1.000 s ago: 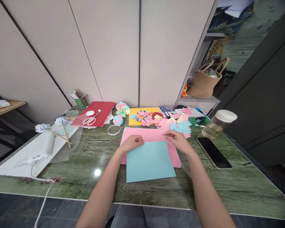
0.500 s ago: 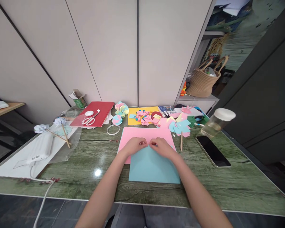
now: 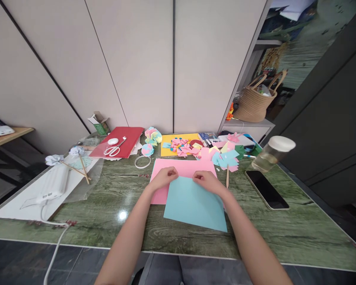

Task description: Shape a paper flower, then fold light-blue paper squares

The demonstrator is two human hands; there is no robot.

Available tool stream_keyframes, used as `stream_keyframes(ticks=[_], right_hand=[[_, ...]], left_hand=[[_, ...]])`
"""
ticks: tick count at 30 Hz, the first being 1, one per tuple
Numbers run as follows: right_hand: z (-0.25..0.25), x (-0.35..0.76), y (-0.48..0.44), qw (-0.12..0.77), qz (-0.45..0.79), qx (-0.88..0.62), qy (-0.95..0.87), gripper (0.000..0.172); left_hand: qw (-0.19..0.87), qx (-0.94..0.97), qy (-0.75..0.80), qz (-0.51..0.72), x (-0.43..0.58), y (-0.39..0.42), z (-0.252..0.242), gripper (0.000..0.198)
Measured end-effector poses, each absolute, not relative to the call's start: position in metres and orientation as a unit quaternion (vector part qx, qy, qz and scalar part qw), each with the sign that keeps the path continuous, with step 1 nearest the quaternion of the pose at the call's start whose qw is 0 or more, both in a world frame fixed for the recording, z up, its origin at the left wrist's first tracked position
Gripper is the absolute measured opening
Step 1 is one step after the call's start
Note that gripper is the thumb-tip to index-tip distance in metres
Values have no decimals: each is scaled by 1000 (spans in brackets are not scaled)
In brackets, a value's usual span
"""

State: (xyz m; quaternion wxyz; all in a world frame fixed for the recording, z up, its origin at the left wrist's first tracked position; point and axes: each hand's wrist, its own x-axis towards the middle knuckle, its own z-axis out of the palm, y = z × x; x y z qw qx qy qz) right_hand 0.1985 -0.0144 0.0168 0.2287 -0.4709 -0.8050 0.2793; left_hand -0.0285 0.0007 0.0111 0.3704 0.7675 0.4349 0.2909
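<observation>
A light blue sheet of paper lies at a slant in front of me, its near right corner lowest. It overlaps a pink sheet of paper that lies flat on the table. With fingers pinched together, my left hand grips the blue sheet's far left corner. My right hand is closed on the far edge of the same sheet, toward its right side. Both thumbs are partly hidden by the fingers. A pointed wooden stick lies just right of the pink sheet.
Behind the sheets are a yellow sheet with paper pieces and several blue cut pieces. White scissors rest on a red folder. A phone and a lidded bottle stand right; a power bank lies left.
My hands have moved apart along the blue sheet's far edge, the left going left and the right going right. The blue sheet has turned slightly, its near right corner now lower.
</observation>
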Motion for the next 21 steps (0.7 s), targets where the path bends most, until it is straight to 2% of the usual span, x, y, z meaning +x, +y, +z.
stream_keyframes(ticks=[12, 21], right_hand=[[16, 186, -18, 244, 302, -458, -800, 18], [26, 202, -15, 224, 337, -454, -794, 15]], left_hand=[[386, 768, 413, 300, -8, -5, 6, 18], [422, 752, 407, 301, -19, -1, 10, 21]])
